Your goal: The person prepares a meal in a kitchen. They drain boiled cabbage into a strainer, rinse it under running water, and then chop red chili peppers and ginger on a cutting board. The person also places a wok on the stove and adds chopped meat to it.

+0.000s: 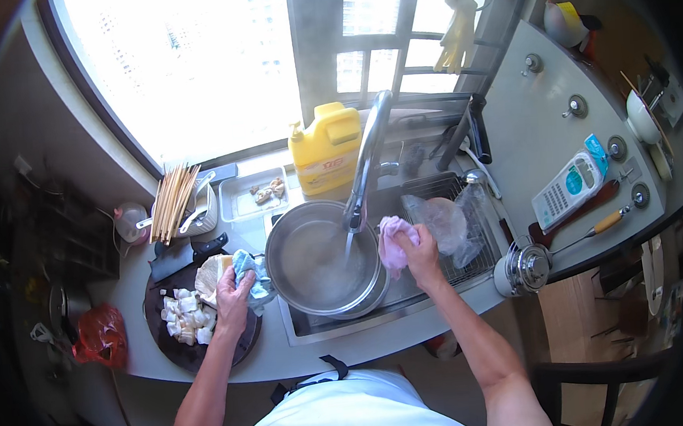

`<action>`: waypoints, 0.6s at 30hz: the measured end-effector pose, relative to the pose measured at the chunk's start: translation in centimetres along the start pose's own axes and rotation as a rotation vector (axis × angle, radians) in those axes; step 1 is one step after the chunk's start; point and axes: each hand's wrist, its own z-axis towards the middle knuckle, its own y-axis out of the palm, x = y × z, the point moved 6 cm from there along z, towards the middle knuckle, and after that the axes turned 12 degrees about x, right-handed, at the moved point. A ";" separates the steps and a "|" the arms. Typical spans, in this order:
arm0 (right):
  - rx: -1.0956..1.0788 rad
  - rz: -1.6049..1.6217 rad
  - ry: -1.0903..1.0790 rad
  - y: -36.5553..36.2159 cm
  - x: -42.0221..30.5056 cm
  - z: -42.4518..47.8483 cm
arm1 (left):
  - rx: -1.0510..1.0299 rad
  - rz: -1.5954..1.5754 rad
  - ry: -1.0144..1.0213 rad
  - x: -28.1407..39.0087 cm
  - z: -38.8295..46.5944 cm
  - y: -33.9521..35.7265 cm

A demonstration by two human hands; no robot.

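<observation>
My left hand grips a blue patterned cloth just left of a large steel pot, over the edge of a round dark chopping board. In my right hand is a bunched pink cloth, close to the pot's right side. The steel pot stands over the sink and holds cloudy, steaming liquid. Water runs into it from a curved chrome faucet. White cubed pieces and a larger pale slab lie on the board, with a black-handled cleaver at its back edge.
A yellow plastic jug stands behind the pot, beside a clear tray with small brown pieces. Chopsticks fill a holder at the left. Plastic-wrapped bowl rests on a wire rack at the right. A lidded steel canister stands near the counter's edge.
</observation>
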 end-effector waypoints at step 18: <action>0.074 -0.115 0.178 -2.7 -4.0 1.1 | 0.039 -0.179 -0.563 -7.2 2.2 1.6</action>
